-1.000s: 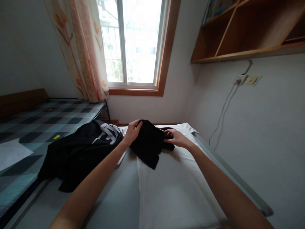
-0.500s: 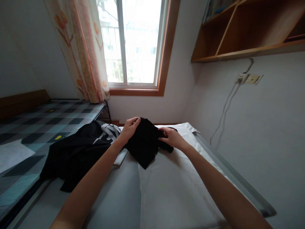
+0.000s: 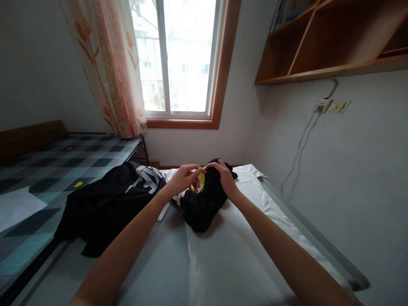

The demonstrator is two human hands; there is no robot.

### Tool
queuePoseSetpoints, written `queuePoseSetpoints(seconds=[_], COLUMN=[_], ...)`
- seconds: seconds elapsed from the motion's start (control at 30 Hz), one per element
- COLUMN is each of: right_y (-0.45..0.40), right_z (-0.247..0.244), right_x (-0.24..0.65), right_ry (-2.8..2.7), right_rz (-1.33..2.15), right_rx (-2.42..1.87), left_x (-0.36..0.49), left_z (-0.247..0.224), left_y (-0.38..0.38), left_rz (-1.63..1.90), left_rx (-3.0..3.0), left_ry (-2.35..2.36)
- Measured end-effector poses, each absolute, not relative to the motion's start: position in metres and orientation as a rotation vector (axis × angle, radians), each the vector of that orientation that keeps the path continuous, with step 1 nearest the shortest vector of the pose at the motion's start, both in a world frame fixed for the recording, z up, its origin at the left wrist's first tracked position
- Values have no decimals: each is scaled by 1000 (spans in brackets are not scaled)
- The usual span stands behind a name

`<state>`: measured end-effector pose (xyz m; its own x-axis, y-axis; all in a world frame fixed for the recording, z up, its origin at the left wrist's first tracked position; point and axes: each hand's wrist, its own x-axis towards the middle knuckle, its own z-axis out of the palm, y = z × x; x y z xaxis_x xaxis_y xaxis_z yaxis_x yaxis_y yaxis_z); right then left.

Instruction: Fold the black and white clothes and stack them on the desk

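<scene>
A bunched black cloth (image 3: 204, 210) with a yellow and white patch rests on the white sheet (image 3: 242, 255), in front of both hands. My left hand (image 3: 186, 178) is at its left edge, fingers bent and pinched at the yellow part. My right hand (image 3: 225, 176) lies over its upper right side, fingers curled on the black fabric near the yellow part. To the left, a larger black garment (image 3: 108, 204) with a white print lies spread across the bed edge.
At the left stands a checked bed (image 3: 92, 159) with a white sheet of paper (image 3: 21, 206). Ahead are a window (image 3: 188, 59) and a curtain (image 3: 114, 72). A wooden shelf (image 3: 318, 72) hangs upper right, above a socket (image 3: 323, 104) with a cable.
The small black cloth has been turned and its yellow and white part now shows. My left hand moved right, and my right hand shifted slightly left and up onto the cloth.
</scene>
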<state>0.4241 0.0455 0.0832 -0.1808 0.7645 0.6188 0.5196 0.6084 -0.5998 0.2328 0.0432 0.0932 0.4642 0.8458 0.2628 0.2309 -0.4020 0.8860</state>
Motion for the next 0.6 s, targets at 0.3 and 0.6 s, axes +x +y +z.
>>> queuePoseSetpoints(seconds=[0.3,0.6], right_y=[30,39], right_z=[107,107], right_x=[396,410], right_ry=[-1773,-1751], right_rz=[1163,1137], right_rx=[-619,-709], left_x=[202,195], left_z=[78,71], left_y=[70,89], left_rz=[1063,1095], left_rx=[2004,1754], left_ry=[726,982])
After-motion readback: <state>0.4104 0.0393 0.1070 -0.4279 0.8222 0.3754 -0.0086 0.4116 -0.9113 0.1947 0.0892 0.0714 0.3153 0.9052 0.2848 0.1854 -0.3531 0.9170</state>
